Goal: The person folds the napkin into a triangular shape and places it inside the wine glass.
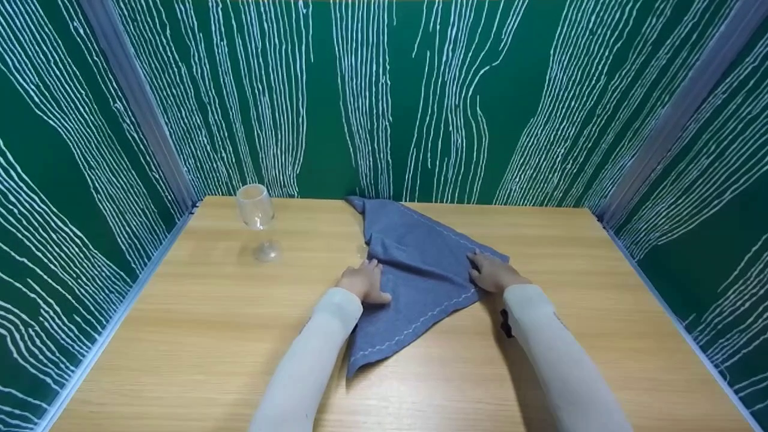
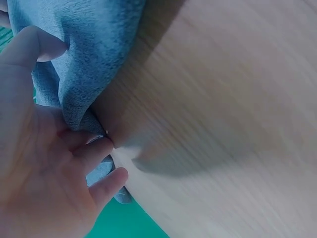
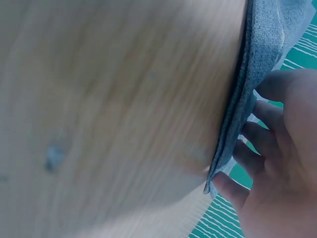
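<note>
A blue-grey cloth with white stitching along its edges lies folded and wrinkled on the wooden table. At its left edge, my left hand rests on the fabric with thumb and fingers apart. The left wrist view shows the thumb against a raised fold of the cloth and some fingertips of the hand near the tabletop; part of the fingers is hidden by fabric. My right hand touches the cloth's right corner. In the right wrist view, the slightly bent fingers of that hand meet the layered cloth edge.
A clear stemmed glass stands upright at the table's back left. Green walls with white wavy lines enclose the back and sides of the table. A small transparent object, too faint to identify, lies beside the cloth's left edge.
</note>
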`<state>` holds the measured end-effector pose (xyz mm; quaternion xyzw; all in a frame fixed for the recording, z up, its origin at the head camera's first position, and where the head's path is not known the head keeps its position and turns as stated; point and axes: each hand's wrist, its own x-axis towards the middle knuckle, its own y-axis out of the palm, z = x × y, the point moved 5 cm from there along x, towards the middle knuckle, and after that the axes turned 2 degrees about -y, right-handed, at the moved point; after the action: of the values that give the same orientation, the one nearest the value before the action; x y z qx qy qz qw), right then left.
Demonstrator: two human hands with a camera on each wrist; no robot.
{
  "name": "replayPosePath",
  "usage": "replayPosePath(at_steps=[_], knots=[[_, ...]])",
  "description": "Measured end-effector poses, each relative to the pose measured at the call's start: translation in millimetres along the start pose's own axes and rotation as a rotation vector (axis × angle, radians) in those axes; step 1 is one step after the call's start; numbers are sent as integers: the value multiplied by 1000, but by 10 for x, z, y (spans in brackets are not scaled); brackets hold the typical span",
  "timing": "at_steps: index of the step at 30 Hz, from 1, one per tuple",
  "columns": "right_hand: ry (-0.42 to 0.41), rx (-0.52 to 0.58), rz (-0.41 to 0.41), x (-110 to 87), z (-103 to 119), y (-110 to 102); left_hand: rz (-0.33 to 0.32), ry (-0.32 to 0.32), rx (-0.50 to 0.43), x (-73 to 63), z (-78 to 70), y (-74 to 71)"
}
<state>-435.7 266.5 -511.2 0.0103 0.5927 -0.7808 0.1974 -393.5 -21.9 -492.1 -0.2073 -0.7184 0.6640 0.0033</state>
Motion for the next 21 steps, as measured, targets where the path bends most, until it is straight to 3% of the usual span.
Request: replayPosePath(at_steps=[8,21], knots=[[47,2,16,-123,-24,-37,-11,5,34,-1,-19,-51],[127,-150,30,-280,85,-73,-2,-6,37,-33,27,-92]])
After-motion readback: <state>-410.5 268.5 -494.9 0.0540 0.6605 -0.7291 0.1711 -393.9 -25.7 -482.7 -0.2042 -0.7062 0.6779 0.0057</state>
